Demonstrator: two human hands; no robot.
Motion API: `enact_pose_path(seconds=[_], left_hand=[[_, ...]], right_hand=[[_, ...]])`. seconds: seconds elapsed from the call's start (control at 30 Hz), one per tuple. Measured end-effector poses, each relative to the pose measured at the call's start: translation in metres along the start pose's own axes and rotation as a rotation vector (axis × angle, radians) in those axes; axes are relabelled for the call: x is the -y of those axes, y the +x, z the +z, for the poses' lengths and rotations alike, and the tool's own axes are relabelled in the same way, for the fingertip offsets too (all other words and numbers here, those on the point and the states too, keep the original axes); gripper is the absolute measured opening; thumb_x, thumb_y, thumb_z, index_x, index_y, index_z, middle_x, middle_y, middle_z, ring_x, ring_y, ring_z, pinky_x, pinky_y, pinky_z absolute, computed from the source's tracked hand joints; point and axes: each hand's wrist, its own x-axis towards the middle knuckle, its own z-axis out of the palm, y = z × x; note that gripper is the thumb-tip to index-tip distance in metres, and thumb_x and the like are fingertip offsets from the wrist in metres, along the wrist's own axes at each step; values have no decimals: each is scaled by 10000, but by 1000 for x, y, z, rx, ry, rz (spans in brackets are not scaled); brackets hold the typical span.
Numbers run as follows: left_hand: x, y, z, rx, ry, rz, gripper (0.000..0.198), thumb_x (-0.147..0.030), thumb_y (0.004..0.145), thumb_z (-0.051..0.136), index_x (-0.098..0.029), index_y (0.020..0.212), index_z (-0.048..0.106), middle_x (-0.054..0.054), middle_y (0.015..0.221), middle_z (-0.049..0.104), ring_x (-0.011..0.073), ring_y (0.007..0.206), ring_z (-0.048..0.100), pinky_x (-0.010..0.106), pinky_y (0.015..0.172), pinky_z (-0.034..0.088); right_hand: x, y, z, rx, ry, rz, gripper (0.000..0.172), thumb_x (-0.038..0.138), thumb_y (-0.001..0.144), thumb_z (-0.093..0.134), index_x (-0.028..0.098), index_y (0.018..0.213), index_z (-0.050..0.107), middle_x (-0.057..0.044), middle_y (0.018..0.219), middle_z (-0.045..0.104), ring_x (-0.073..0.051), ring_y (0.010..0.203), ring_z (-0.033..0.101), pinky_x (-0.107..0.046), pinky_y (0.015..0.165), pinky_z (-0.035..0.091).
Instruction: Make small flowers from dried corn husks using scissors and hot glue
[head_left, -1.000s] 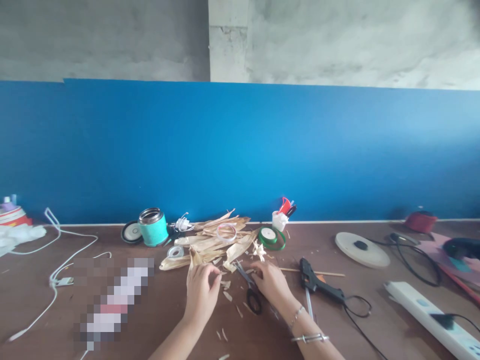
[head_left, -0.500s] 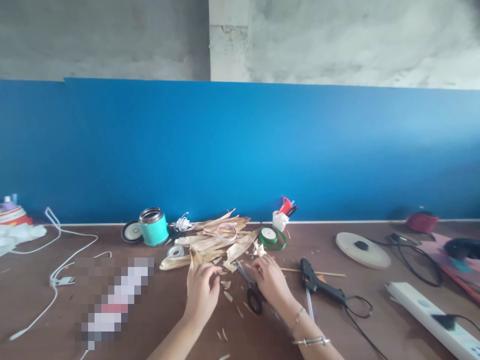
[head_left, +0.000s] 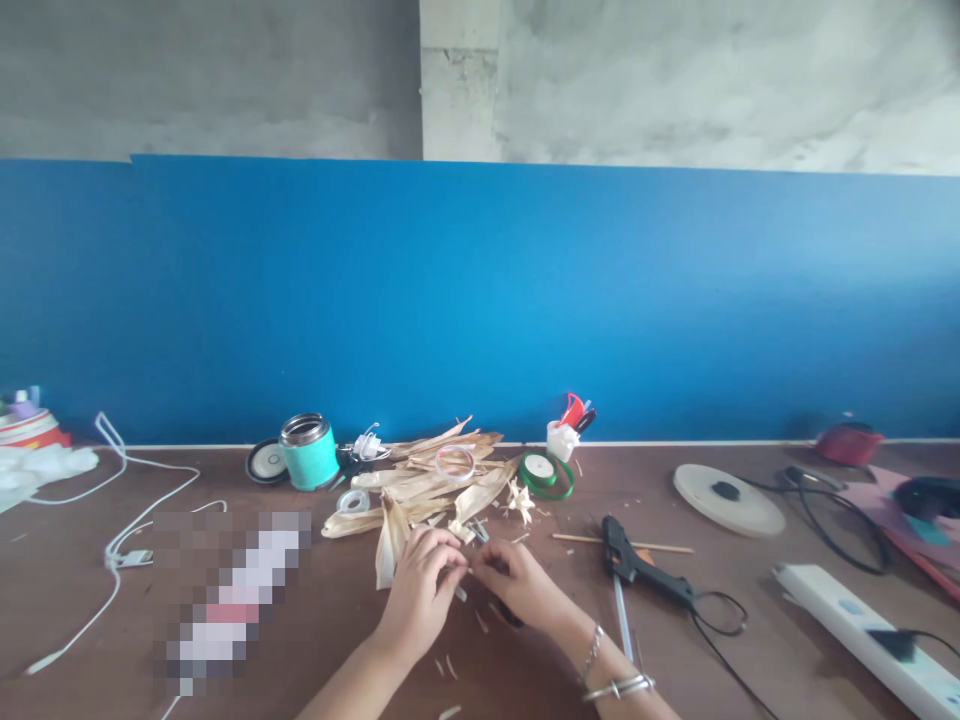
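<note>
My left hand (head_left: 426, 592) and my right hand (head_left: 519, 585) meet over the brown table, fingertips almost touching. Each has thumb and fingers pinched together; whatever sits between them is too small to make out. Under my right hand lie the scissors (head_left: 508, 617), mostly covered, with part of a dark handle showing. Dried corn husks (head_left: 427, 487) are heaped just beyond my hands, one pale husk strip (head_left: 390, 545) beside my left hand. A small star-shaped husk piece (head_left: 519, 502) rests beyond my right hand. Husk scraps (head_left: 446, 668) are scattered in front.
Tape rolls (head_left: 353, 501) and a green ribbon spool (head_left: 544, 473) lie by the heap. A turquoise jar (head_left: 309, 455) stands behind left. To the right are a black glue gun (head_left: 645, 570), a wooden stick (head_left: 577, 541), a round lid (head_left: 727, 500) and a power strip (head_left: 862, 635).
My hands have come together from apart, both closing into pinches. My right hand has moved left and now covers most of the scissors; the star-shaped piece is uncovered.
</note>
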Motion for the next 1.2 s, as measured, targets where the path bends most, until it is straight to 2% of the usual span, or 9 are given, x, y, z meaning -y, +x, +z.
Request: enact_pose_path(seconds=[0.13, 0.3, 0.6, 0.83, 1.1, 1.2], left_hand=[[0, 0, 0, -11, -49, -28, 111, -155, 842, 530, -215, 767, 584, 48, 886, 626, 221, 905, 569, 371, 797, 473], [-3, 0, 0, -4, -95, -53, 89, -147, 817, 541, -208, 781, 593, 57, 869, 631, 226, 898, 574, 378, 800, 476], [-3, 1, 0, 6, -195, -136, 117, -157, 783, 557, -203, 678, 580, 67, 859, 631, 236, 895, 582, 398, 812, 481], [0, 0, 4, -4, -263, -201, 90, -182, 774, 572, -200, 689, 593, 59, 873, 636, 224, 904, 594, 378, 831, 481], [-1, 2, 2, -6, -274, -195, 119, -193, 783, 573, -205, 667, 595, 58, 863, 640, 222, 897, 596, 385, 837, 482], [-1, 2, 2, -2, -270, -183, 107, -188, 779, 570, -206, 676, 594, 59, 847, 635, 225, 888, 593, 381, 825, 482]], right_hand=[[2, -1, 1, -4, 36, -28, 128, 230, 752, 583, 145, 790, 671, 0, 686, 632, -131, 611, 519, -220, 564, 385], [3, 1, 4, -76, 49, -11, 137, 226, 742, 575, 145, 647, 629, 19, 589, 589, -123, 577, 508, -216, 558, 390], [6, 1, 5, -83, 147, 71, 102, 225, 713, 590, 157, 637, 586, 31, 582, 569, -117, 561, 514, -214, 547, 405], [1, 2, 9, -50, 289, 106, 181, 319, 699, 643, 148, 672, 587, 25, 588, 582, -103, 518, 498, -205, 493, 379], [3, 1, 6, -21, 264, 98, 231, 364, 727, 629, 141, 667, 613, 21, 578, 585, -111, 531, 516, -203, 496, 386], [1, 1, 6, -52, 216, 67, 249, 372, 734, 620, 146, 628, 607, 19, 571, 577, -117, 544, 513, -208, 503, 394]])
